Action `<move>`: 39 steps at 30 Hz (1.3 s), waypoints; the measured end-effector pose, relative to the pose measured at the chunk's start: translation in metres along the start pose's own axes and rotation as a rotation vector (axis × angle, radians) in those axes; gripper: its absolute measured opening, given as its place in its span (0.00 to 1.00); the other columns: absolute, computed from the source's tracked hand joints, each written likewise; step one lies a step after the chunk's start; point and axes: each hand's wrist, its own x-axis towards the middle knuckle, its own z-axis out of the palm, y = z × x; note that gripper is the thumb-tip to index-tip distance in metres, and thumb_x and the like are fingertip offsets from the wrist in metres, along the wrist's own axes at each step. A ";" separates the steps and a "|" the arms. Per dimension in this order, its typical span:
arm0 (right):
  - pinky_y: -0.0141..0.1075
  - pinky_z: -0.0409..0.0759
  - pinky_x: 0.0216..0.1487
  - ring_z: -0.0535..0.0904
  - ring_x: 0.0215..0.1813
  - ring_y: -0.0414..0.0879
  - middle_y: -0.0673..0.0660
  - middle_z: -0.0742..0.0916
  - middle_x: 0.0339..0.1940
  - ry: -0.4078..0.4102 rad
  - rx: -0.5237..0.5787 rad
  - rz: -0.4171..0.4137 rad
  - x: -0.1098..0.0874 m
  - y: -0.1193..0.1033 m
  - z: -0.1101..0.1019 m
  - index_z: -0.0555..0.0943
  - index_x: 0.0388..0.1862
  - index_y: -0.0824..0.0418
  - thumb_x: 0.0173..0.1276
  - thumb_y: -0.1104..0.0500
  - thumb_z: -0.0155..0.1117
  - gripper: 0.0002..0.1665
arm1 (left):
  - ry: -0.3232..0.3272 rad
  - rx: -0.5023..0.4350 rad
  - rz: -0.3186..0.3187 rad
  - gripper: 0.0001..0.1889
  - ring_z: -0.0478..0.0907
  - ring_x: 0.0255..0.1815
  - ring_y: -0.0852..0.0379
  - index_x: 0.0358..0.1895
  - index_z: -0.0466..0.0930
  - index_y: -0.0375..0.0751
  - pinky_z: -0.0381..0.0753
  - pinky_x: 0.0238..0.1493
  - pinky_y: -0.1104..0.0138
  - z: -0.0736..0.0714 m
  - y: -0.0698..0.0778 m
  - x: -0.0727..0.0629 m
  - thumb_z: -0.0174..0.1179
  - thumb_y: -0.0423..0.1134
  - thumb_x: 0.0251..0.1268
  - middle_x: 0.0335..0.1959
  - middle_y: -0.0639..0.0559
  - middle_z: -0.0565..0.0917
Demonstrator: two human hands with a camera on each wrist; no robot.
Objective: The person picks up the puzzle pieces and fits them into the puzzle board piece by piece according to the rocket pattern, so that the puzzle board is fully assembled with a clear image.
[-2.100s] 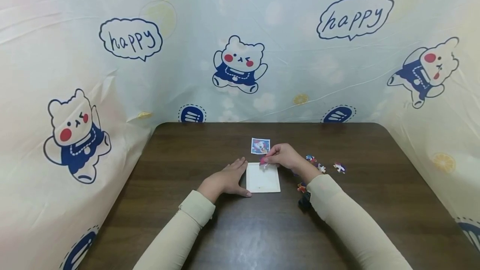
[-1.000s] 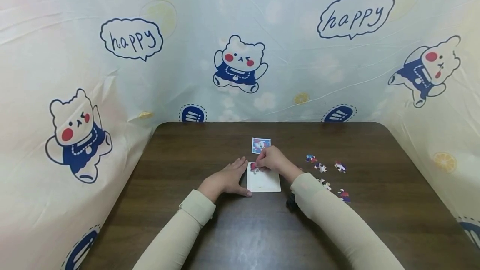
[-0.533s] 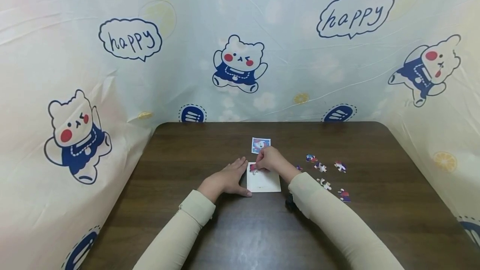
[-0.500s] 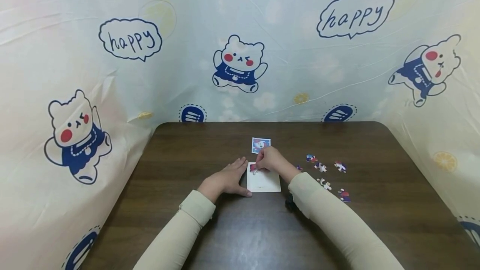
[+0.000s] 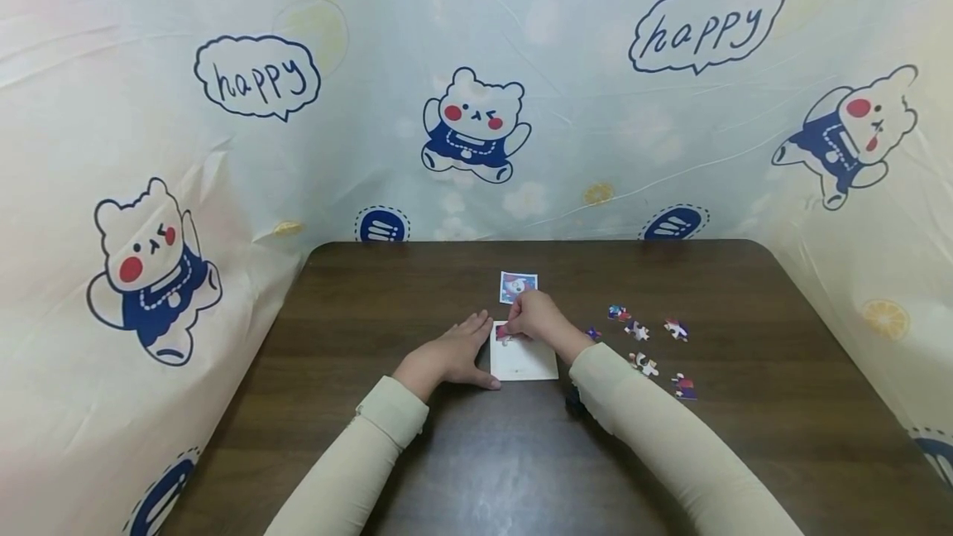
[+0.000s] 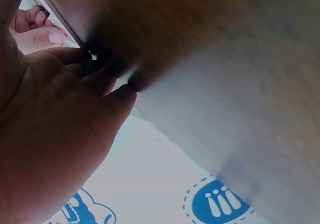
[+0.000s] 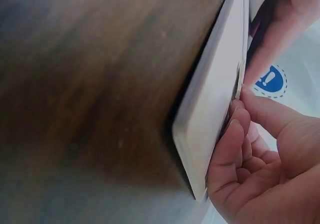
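Frame centre: left hand [image 5: 449, 356] flat, steadying white tray [image 5: 524, 366]; right hand [image 5: 534, 318] pinches puzzle piece [image 5: 504, 332] at tray's upper-left corner; misaligned tabs could jam, sleeve may scatter loose pieces [image 5: 642, 345]

"happy" in two speech bubbles [image 5: 257, 78] on the printed backdrop sheet [image 5: 566, 106]

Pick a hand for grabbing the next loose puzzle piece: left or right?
Right, probably. The loose pieces lie on the right hand's side, where it presses a piece into the white tray. The left hand rests flat at the tray's left edge, steadying it.
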 end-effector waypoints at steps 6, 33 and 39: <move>0.31 0.68 0.19 0.74 0.18 0.42 0.51 0.80 0.15 0.042 -0.048 -0.020 -0.004 -0.003 0.001 0.79 0.19 0.59 0.56 0.58 0.79 0.16 | -0.004 0.005 -0.005 0.59 0.40 0.81 0.45 0.79 0.47 0.36 0.48 0.77 0.53 0.001 0.000 0.000 0.68 0.65 0.54 0.81 0.41 0.45; 0.31 0.70 0.20 0.74 0.19 0.42 0.51 0.82 0.17 0.070 0.011 -0.046 -0.007 0.004 0.002 0.81 0.20 0.57 0.60 0.54 0.77 0.15 | -0.006 -0.012 -0.003 0.60 0.39 0.81 0.47 0.80 0.47 0.39 0.48 0.77 0.52 0.000 -0.002 0.000 0.67 0.68 0.52 0.81 0.43 0.45; 0.31 0.75 0.21 0.77 0.21 0.42 0.53 0.84 0.21 0.045 0.113 -0.041 -0.009 0.009 -0.004 0.84 0.24 0.59 0.63 0.55 0.74 0.12 | -0.011 -0.011 -0.018 0.60 0.39 0.81 0.48 0.80 0.47 0.41 0.48 0.77 0.53 0.001 -0.002 0.001 0.67 0.69 0.51 0.81 0.44 0.44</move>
